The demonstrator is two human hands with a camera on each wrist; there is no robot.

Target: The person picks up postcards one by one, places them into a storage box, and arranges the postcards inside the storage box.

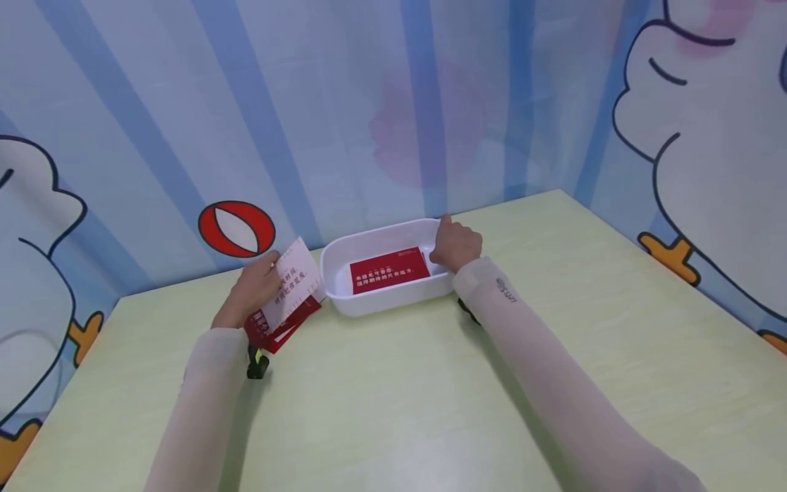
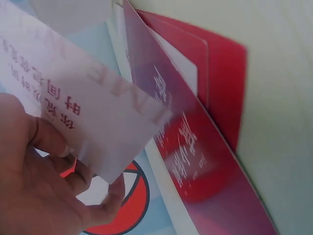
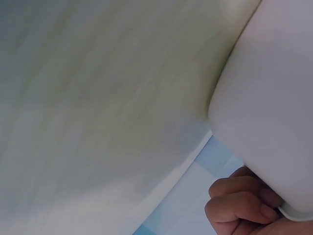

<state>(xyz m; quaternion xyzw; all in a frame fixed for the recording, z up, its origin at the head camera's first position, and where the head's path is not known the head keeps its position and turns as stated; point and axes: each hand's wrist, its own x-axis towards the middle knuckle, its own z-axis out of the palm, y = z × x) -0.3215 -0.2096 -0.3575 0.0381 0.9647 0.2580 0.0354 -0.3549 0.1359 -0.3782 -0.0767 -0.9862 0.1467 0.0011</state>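
Observation:
My left hand (image 1: pixel 251 292) pinches a white card (image 1: pixel 296 273) with red lettering, tilted up on edge. In the left wrist view the thumb and fingers (image 2: pixel 115 196) close on one end of this card (image 2: pixel 105 127). Under and beside it several red cards (image 2: pixel 195 166) with white writing lie overlapping, a white one among them. My right hand (image 1: pixel 456 244) grips the right end of a white plastic tray (image 1: pixel 369 305), fingers (image 3: pixel 239 205) curled at its rim in the right wrist view. Inside the tray lies a red card (image 1: pixel 390 270) with white writing.
The pale yellow-green table (image 1: pixel 393 396) ends at the back against a blue striped backdrop (image 1: pixel 344 102). That backdrop bears a red and white ball picture (image 1: pixel 236 229) and large white cartoon figures. A black wrist device (image 1: pixel 257 363) sits under the left sleeve.

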